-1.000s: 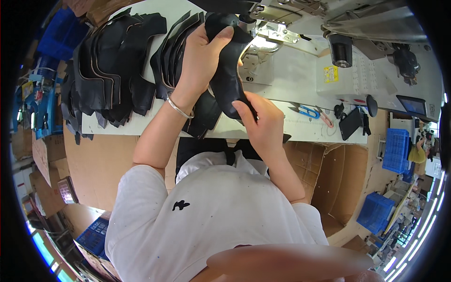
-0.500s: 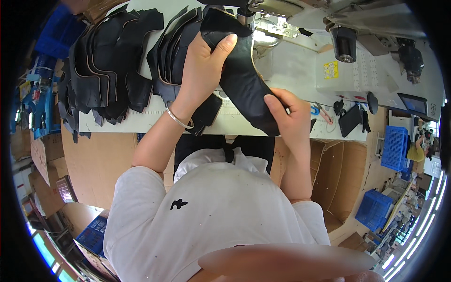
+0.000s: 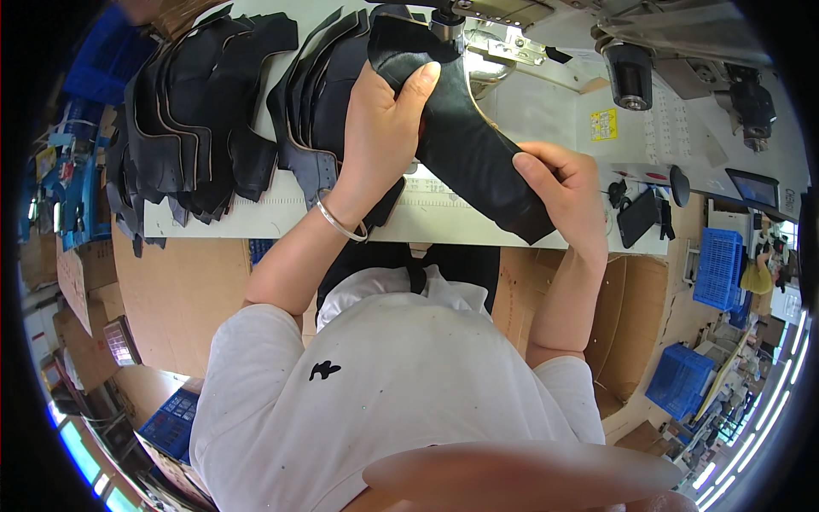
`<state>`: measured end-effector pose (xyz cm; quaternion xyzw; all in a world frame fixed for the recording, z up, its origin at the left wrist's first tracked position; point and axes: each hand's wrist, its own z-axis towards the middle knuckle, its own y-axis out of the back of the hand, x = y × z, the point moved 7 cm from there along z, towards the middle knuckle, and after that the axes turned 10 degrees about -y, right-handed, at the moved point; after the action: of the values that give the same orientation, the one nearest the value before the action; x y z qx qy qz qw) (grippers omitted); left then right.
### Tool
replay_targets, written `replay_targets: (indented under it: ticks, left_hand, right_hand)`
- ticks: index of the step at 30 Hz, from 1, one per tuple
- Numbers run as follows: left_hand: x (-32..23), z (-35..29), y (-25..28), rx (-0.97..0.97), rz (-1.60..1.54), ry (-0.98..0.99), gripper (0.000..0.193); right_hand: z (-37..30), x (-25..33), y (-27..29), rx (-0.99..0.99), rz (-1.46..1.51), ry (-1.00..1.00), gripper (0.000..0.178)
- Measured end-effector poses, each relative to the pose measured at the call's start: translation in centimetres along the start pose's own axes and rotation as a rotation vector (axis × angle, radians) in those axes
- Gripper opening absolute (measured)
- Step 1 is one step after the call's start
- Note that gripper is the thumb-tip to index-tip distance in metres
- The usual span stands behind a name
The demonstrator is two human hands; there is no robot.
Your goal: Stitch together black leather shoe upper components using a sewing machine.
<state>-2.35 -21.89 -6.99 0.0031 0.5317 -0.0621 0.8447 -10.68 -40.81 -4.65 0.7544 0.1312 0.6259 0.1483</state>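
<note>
A curved black leather piece (image 3: pixel 478 166) is held between my two hands over the white worktable (image 3: pixel 256 224). Its far end lies against the metal post of a machine (image 3: pixel 446 27); the exact contact is hidden. My left hand (image 3: pixel 384 119), with a bangle at the wrist, grips the left edge of the leather near that post, thumb on top. Lower down, my right hand (image 3: pixel 567 188) pinches the right edge of the same piece, thumb above and fingers beneath it.
Left of my hands are two stacks of cut black leather pieces, a larger stack (image 3: pixel 192 111) and a narrower one (image 3: pixel 307 102). A dark flat device (image 3: pixel 637 218) sits at the table's right end. An open cardboard box (image 3: pixel 636 324) stands below on the right.
The near end of the leather has swung right, and my right hand has moved right and slightly up with it. My left hand has shifted a little right.
</note>
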Motion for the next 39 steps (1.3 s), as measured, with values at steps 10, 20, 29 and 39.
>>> replay_targets:
  ticks: [10,20,29,39]
  left_hand:
    - [-0.1,1.0,-0.1,0.007,0.015,0.065,0.02]
    - [0.0,3.4,0.0,0.055,0.015,-0.102,0.02]
    - [2.6,4.0,0.8,0.019,-0.079,0.139,0.02]
    - [1.0,-7.4,-2.7,-0.031,-0.678,0.625,0.029]
  right_hand:
    - [0.8,0.6,0.2,-0.014,-0.011,0.03,0.026]
    - [1.2,1.0,-0.9,-0.085,0.045,0.043,0.025]
    - [1.9,0.7,-1.9,-0.145,0.145,0.112,0.024]
    - [1.7,1.3,-3.4,-0.295,0.097,0.115,0.024]
